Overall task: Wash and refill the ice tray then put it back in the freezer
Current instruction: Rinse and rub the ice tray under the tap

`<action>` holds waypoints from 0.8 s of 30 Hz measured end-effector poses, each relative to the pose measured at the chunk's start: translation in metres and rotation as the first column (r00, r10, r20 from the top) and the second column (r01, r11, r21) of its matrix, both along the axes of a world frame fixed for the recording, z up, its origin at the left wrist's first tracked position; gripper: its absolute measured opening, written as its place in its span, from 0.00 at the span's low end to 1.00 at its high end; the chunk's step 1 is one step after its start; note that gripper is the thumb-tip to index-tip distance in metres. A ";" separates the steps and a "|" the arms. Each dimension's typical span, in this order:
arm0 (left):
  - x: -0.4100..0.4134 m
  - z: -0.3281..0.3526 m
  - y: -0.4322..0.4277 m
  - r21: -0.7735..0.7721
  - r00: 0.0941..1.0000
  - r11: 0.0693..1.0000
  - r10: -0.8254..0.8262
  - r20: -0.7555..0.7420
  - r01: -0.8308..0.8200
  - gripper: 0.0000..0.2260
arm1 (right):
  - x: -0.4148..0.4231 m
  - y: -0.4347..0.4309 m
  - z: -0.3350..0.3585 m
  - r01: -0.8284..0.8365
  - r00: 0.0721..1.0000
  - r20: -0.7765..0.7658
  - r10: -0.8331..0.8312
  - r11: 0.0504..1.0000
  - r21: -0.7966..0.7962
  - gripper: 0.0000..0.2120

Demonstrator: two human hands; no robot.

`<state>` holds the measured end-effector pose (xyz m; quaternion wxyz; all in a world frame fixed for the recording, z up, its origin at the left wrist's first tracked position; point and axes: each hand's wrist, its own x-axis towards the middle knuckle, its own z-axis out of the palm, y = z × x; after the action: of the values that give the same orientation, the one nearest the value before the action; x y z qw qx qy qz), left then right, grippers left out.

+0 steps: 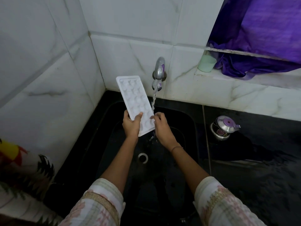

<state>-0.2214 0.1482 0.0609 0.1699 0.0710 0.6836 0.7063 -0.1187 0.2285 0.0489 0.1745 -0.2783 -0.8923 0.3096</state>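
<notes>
A white ice tray (134,98) with several small cavities is held tilted over the black sink (187,121), its far end raised toward the wall. My left hand (131,126) grips the tray's near left edge, thumb on top. My right hand (160,124) touches the tray's near right edge with its fingertips. Water runs from the chrome tap (159,69) on the tiled wall and falls along the tray's right side onto my right hand.
The sink drain (143,157) lies below my forearms. A steel kettle with a purple lid (224,127) stands on the wet black counter at the right. A green cup (206,63) and purple cloth (260,46) sit on the window ledge. White tiled walls close the left and back.
</notes>
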 end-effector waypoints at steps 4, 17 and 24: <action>0.000 0.001 0.003 0.059 0.993 0.998 -0.022 0.118 0.015 0.18 | -0.005 0.006 0.005 0.015 0.999 0.031 -0.016 1.000 0.013 0.14; 0.007 0.005 0.002 0.415 0.832 0.898 -0.341 0.437 0.150 0.27 | -0.024 0.006 0.020 0.198 0.972 -0.062 -0.225 0.937 -0.289 0.14; 0.001 0.006 0.000 0.278 0.872 0.942 -0.291 0.394 0.189 0.31 | -0.010 0.009 0.010 0.051 0.998 -0.029 -0.053 0.996 -0.073 0.18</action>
<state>-0.2201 0.1482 0.0670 0.3936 0.0179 0.5283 0.7521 -0.1287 0.2376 0.0593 0.1862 -0.3026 -0.8703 0.3412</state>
